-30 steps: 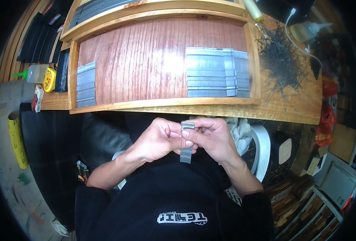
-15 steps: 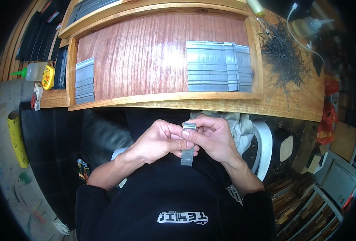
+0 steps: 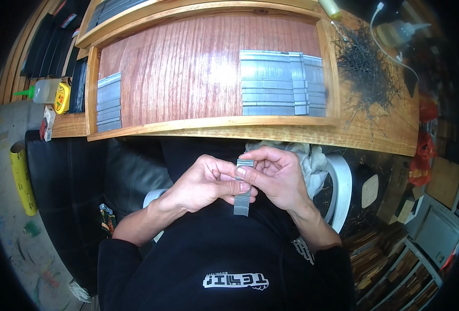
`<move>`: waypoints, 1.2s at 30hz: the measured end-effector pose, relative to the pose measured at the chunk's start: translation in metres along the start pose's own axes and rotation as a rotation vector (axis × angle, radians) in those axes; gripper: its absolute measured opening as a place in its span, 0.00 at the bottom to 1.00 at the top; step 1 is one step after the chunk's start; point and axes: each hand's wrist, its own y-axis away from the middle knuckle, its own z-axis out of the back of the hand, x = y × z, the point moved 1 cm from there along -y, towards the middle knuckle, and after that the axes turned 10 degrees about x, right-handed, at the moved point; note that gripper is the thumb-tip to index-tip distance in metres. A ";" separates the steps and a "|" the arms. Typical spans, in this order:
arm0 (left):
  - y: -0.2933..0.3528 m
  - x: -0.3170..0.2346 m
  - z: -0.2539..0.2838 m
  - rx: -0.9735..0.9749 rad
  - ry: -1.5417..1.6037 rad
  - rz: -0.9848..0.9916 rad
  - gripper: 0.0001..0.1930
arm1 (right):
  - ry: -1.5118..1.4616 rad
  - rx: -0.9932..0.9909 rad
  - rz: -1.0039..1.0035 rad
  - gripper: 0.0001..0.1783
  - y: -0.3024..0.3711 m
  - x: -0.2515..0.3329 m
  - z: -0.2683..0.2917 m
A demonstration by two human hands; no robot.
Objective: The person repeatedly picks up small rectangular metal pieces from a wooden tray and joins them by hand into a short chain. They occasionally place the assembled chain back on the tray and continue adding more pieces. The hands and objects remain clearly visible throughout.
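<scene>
Between my hands, over my lap, is a narrow grey strip [image 3: 241,208] made of short crosswise segments, held upright in the picture. My left hand [image 3: 206,185] pinches its middle, with the thumb lying across the front. Higher up, my right hand [image 3: 281,179] grips it near the top end, thumb on the front face and fingers behind. The lower end hangs free below my fingers. Beyond my hands, a shallow wooden tray [image 3: 214,126] holds a block of similar grey strips [image 3: 265,83] at its right side and a smaller group of strips [image 3: 109,101] at its left.
The tray lies on a wooden table [image 3: 385,137]. Right of it is a heap of thin dark pieces [image 3: 366,67], with a squeeze bottle [image 3: 400,33] behind. At left stand a green-tipped bottle [image 3: 45,92] and a yellow container [image 3: 62,98]. A white chair arm [image 3: 341,192] is at my right.
Both hands keep their grip on the strip and have barely moved. The tray and its strips appear very slightly higher in the picture.
</scene>
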 end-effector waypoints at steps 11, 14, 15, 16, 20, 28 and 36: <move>0.000 0.001 0.000 0.011 0.030 -0.003 0.12 | -0.021 -0.004 0.009 0.12 -0.001 -0.001 0.000; -0.001 0.001 -0.001 -0.001 0.058 -0.009 0.12 | -0.021 -0.016 0.032 0.13 -0.002 -0.004 0.000; -0.001 0.001 -0.002 -0.014 0.068 -0.009 0.11 | -0.022 -0.019 0.040 0.13 -0.002 -0.004 0.000; -0.001 0.000 -0.003 -0.026 0.078 -0.009 0.10 | -0.025 -0.018 0.040 0.13 -0.001 -0.004 0.000; -0.001 0.000 -0.003 -0.026 0.088 -0.015 0.11 | -0.075 -0.017 0.019 0.13 0.001 0.002 -0.001; -0.001 0.006 -0.002 -0.017 0.052 -0.030 0.12 | -0.090 0.002 -0.026 0.11 0.004 0.005 -0.001; -0.001 0.010 -0.004 -0.027 0.014 -0.046 0.11 | 0.035 -0.003 0.007 0.09 0.002 0.002 0.000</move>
